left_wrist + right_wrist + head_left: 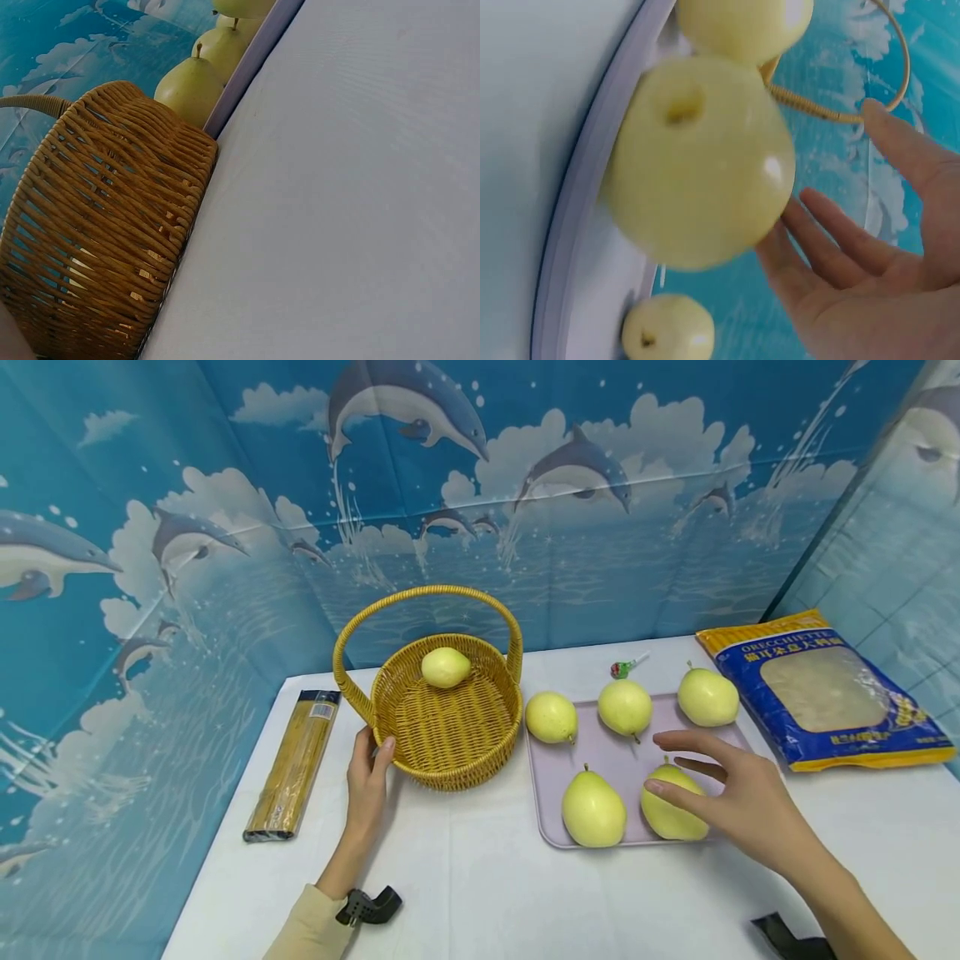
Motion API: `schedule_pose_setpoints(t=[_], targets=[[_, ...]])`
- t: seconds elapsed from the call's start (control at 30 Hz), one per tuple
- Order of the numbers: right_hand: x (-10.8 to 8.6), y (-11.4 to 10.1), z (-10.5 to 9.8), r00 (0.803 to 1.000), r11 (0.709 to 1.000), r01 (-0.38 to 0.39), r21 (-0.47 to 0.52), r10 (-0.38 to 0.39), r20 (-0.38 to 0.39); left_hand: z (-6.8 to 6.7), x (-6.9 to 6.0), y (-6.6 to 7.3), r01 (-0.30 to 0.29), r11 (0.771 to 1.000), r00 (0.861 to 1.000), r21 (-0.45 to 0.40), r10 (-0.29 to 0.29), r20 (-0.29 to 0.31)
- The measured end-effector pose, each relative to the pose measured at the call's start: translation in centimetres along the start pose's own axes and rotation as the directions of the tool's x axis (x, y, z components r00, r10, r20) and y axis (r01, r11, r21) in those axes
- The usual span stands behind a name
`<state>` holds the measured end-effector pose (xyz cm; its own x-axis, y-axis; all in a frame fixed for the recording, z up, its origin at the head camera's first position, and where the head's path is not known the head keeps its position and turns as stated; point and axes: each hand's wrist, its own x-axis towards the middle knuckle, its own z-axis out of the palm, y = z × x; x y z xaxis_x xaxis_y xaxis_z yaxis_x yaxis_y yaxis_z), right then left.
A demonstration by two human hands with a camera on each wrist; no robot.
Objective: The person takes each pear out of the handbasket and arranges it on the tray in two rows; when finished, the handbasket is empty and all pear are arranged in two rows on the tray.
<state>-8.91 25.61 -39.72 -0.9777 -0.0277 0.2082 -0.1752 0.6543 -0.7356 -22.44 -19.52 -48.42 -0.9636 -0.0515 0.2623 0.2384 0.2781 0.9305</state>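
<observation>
A yellow wicker basket [450, 774] with a tall hoop handle stands on the table, and one pale green pear [446, 667] lies inside it. My left hand [367, 785] holds the basket's near left rim by the handle's foot; in the left wrist view only a sliver of that hand shows. Right of the basket, several pears sit on a lilac tray [551, 777]. My right hand [738, 789], thumb and fingers spread apart, hovers by the near right pear [671, 810]. In the right wrist view, fingers reach beside that pear [701, 165]; contact is unclear.
A flat pack of dry noodles [292, 768] lies left of the basket. Behind the tray is a wrapped lollipop [622, 669]. A blue and yellow pasta bag [825, 693] lies at the right. A dolphin-print curtain [465, 552] hangs along the table's back edge.
</observation>
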Motion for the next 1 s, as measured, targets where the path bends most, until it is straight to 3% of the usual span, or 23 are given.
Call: schedule_pose_setpoints(t=[0.27,0.5,0.6,0.73,0.83,1.0], targets=[[0.0,-2.3,1.7,0.988,0.989,0.001,0.148,-0.024,0.154,0.1,0.0,-0.3,-0.006,1.0,1.0,-0.017,0.005,-0.005],[0.4,-3.6,3.8,0.968,0.999,0.039,0.007,-0.04,0.25,0.0,0.0,-0.1,0.01,1.0,1.0,-0.014,-0.01,-0.004],[0.5,-3.8,4.9,0.965,0.993,0.097,-0.063,-0.079,0.251,-0.1,-0.1,-0.1,0.013,1.0,1.0,-0.014,-0.013,-0.006],[0.3,-4.1,6.5,0.974,0.981,0.139,-0.136,-0.11,0.198,0.0,0.0,-0.1,0.001,1.0,1.0,-0.014,-0.001,-0.005],[0.1,-4.4,7.3,0.98,0.983,0.121,-0.141,-0.096,0.172,0.1,0.0,-0.1,-0.011,1.0,1.0,-0.016,0.01,-0.004],[0.1,-5.1,8.0,0.979,0.994,0.038,-0.104,-0.016,0.205,0.2,0.1,-0.2,-0.013,1.0,1.0,-0.02,0.013,-0.005]])
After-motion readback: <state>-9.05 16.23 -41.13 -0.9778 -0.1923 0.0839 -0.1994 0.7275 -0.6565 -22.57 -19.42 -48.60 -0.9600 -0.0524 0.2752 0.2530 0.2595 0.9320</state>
